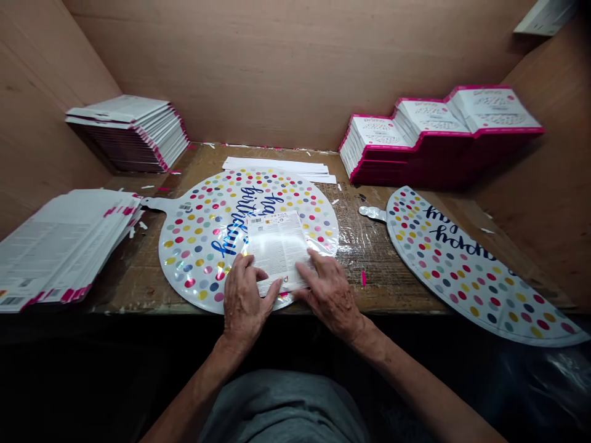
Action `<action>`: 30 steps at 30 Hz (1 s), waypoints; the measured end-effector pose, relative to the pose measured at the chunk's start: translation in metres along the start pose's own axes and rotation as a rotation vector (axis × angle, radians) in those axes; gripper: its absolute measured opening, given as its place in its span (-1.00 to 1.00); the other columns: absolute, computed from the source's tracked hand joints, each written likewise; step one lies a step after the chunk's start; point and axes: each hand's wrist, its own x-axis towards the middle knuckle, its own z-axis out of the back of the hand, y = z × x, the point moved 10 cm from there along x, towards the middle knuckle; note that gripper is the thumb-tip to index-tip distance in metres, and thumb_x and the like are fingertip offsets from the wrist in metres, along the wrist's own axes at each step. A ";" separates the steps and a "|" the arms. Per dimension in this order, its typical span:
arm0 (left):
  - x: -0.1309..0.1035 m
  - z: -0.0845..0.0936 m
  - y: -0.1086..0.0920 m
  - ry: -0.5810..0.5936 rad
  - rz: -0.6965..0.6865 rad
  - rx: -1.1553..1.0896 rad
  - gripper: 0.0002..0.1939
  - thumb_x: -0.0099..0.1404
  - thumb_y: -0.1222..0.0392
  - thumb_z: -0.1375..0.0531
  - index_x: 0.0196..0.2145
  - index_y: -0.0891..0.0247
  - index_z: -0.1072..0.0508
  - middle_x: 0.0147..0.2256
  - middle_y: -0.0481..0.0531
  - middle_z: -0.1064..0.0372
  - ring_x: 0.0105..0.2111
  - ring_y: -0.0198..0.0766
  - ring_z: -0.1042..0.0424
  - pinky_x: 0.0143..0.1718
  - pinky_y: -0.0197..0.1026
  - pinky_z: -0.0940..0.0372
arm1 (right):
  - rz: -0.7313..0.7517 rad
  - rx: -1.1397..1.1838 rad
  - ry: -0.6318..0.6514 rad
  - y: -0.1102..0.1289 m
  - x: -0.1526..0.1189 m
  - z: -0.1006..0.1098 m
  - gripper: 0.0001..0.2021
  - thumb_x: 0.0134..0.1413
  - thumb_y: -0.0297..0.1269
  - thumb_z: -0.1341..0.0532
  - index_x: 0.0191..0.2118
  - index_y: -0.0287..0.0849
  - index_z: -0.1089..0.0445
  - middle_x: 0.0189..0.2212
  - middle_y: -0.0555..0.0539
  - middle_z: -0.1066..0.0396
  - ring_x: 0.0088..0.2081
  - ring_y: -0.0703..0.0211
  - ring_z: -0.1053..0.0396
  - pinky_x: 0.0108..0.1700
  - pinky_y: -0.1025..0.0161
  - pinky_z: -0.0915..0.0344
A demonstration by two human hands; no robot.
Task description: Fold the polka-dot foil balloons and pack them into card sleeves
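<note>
A round, flat foil balloon (pixel 198 246) with coloured dots and blue lettering lies on the table, its tail pointing left. On its lower middle rests a white printed packet (pixel 279 246). My left hand (pixel 244 295) is at the packet's lower left corner, thumb and fingers apart along its edge. My right hand (pixel 330 292) touches the lower right side, fingers spread over the edge. Both hands lie partly over the balloon; neither is visibly wrapped round the packet.
Printed sleeves (pixel 55 246) lie fanned at left, with a stack of packets (pixel 133 129) behind. Stepped pink-edged stacks (pixel 415 135) stand back right. A folded dotted balloon (pixel 480 283) overhangs the front edge at right. White strips (pixel 277 166) lie behind the round balloon.
</note>
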 end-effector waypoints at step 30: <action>-0.007 0.014 0.049 -0.157 0.763 -1.156 -0.34 -0.06 -0.01 -0.45 -0.05 0.38 -0.45 -0.20 0.18 -0.56 -0.36 -0.12 -0.56 -0.40 -0.19 -0.46 | 0.123 0.115 0.039 0.076 0.085 -0.015 -0.86 0.26 -0.25 -0.21 -0.29 -0.19 -0.43 -0.34 -0.10 -0.46 -0.31 0.13 -0.37 -0.22 0.22 -0.21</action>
